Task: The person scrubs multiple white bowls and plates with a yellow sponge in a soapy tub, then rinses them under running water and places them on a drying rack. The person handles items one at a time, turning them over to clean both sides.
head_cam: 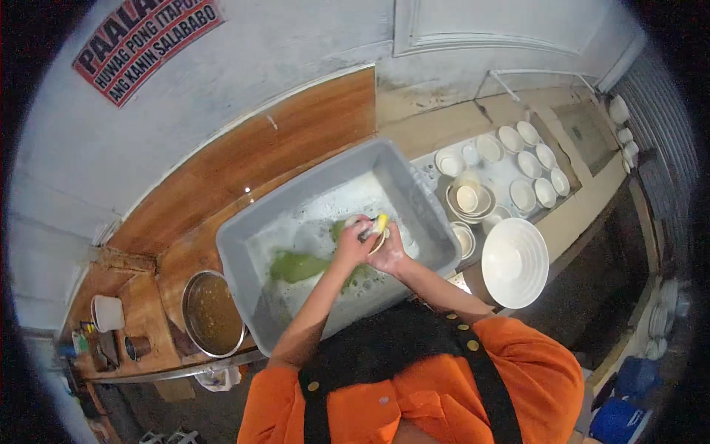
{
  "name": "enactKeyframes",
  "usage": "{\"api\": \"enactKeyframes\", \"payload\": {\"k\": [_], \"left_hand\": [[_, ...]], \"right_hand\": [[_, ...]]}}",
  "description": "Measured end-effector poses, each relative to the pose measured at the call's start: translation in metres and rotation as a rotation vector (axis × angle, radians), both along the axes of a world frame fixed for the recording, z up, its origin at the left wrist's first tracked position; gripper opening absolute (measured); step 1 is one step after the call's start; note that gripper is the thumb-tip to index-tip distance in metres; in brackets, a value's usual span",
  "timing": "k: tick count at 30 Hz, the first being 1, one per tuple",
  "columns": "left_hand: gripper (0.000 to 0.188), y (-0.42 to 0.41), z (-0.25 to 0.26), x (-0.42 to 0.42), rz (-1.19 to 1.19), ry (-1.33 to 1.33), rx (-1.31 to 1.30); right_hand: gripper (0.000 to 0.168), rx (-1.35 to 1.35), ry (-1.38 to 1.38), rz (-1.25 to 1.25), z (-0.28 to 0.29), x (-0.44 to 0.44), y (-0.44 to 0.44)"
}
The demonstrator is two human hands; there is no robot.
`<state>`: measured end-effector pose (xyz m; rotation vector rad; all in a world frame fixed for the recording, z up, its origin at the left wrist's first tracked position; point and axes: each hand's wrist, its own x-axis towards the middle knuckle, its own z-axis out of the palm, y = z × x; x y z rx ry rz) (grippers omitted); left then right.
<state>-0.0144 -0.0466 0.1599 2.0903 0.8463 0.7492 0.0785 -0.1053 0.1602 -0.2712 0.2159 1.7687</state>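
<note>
Both hands are over a large grey plastic tub holding whitish, foamy water with green patches. My right hand supports a small pale bowl from its right side, with suds on the skin. Across the bowl, my left hand presses a yellow sponge, whose dark part shows between the fingers. The fingers partly hide the bowl and sponge.
Several white bowls stand in a wet basin to the right, with nested bowls nearer. A large white ribbed bowl sits at the near edge. Left of the tub is a round metal pan of brown liquid.
</note>
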Motion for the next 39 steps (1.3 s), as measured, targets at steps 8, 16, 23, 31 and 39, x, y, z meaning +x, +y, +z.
{"api": "enactKeyframes", "payload": {"k": [8, 16, 23, 31, 39], "left_hand": [[0.022, 0.002, 0.013, 0.013, -0.205, 0.078, -0.151], [0.016, 0.035, -0.018, -0.002, 0.201, 0.166, 0.415], [0.021, 0.043, -0.125, -0.182, 0.679, 0.410, 0.180], [0.031, 0.016, -0.239, -0.184, 0.391, 1.319, -0.049], [0.040, 0.077, -0.061, 0.000, 0.133, -0.551, -1.328]], "right_hand": [[0.025, 0.064, -0.540, -0.100, -0.022, 0.051, 0.018], [0.032, 0.140, -0.570, -0.116, 0.000, 0.082, 0.023], [0.031, -0.298, -0.760, -0.776, -0.173, 0.321, -0.008], [0.030, -1.248, -1.966, -0.428, -0.271, 0.395, -0.070], [0.024, -0.159, -2.157, -0.688, -0.076, 0.202, 0.054]]}}
